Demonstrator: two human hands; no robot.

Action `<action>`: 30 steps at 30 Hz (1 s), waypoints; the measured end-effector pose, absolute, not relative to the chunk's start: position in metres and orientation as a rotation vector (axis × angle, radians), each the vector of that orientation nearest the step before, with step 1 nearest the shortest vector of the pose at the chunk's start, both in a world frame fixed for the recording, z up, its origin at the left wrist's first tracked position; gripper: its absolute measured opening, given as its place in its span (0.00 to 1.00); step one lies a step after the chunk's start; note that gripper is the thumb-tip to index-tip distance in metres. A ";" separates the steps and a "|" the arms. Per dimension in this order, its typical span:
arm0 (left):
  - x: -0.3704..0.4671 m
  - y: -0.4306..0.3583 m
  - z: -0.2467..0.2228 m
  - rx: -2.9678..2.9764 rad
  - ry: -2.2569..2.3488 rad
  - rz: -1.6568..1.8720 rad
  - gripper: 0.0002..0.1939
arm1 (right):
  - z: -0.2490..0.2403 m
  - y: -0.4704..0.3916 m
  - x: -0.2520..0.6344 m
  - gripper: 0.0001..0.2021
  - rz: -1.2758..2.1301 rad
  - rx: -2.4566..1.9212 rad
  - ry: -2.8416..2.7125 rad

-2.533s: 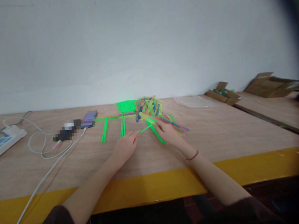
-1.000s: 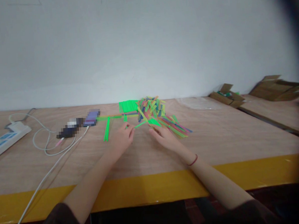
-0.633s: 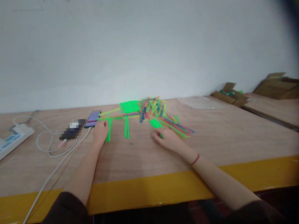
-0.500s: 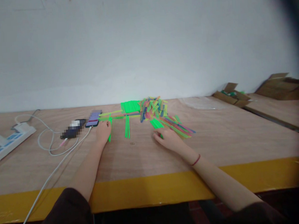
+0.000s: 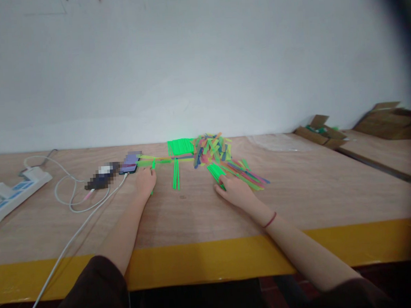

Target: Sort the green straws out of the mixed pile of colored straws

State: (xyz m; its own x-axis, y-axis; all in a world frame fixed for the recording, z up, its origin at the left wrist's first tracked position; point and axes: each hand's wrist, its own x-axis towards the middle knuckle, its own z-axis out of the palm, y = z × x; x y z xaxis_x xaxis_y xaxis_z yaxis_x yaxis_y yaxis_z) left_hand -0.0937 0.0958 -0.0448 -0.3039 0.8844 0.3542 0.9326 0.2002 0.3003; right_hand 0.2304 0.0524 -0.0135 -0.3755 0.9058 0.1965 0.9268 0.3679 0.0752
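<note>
So what's each hand doing?

– Left hand (image 5: 146, 181) is down on the surface (image 5: 195, 221) near the phone (image 5: 129, 163), fingers curled over some thin green sticks (image 5: 153, 164). Can't tell if that grip is pinching one, the hand hides it.

And the right?

– Right hand (image 5: 236, 189) sits over the near end of a slanted green bunch (image 5: 214, 171), fingers bent. Can't tell if that grip is closed on it either.

Any other green ones?

– Yep, a small green group (image 5: 176, 174) between the hands, plus a green stack (image 5: 181, 146) touching the mixed-colour pile (image 5: 212, 149).
</note>
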 end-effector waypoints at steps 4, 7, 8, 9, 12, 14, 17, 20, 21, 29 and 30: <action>-0.089 0.090 -0.040 -1.744 -2.336 -0.772 0.20 | -0.014 0.053 0.231 0.16 -0.279 -1.725 -2.520; -0.081 0.084 -0.033 -1.761 -2.249 -0.816 0.20 | -0.015 0.054 0.232 0.17 -0.304 -1.737 -2.532; -0.076 0.082 -0.030 -1.788 -2.213 -0.831 0.19 | -0.015 0.054 0.232 0.17 -0.316 -1.743 -2.531; -0.071 0.079 -0.028 -1.825 -2.176 -0.848 0.19 | -0.015 0.054 0.232 0.17 -0.330 -1.753 -2.528; -0.053 0.069 -0.025 -1.986 -2.058 -0.906 0.16 | -0.016 0.054 0.230 0.17 -0.368 -1.798 -2.511; -0.039 0.060 -0.024 -2.106 -1.976 -0.938 0.15 | -0.017 0.055 0.229 0.17 -0.389 -1.811 -2.513; -0.016 0.044 -0.025 -2.280 -1.883 -0.938 0.13 | -0.017 0.055 0.228 0.17 -0.416 -1.802 -2.518; 0.005 0.030 -0.024 -2.476 -1.780 -0.936 0.14 | -0.014 0.055 0.227 0.16 -0.405 -1.767 -2.522; 0.011 0.027 -0.024 -2.535 -1.751 -0.959 0.14 | -0.013 0.054 0.227 0.15 -0.380 -1.739 -2.518; 0.034 0.025 -0.032 -2.725 -2.110 -1.653 0.19 | -0.017 0.035 0.201 0.10 0.049 -1.024 -2.487; 0.034 0.026 -0.033 -2.728 -2.102 -1.717 0.19 | -0.017 0.034 0.199 0.10 0.057 -0.957 -2.507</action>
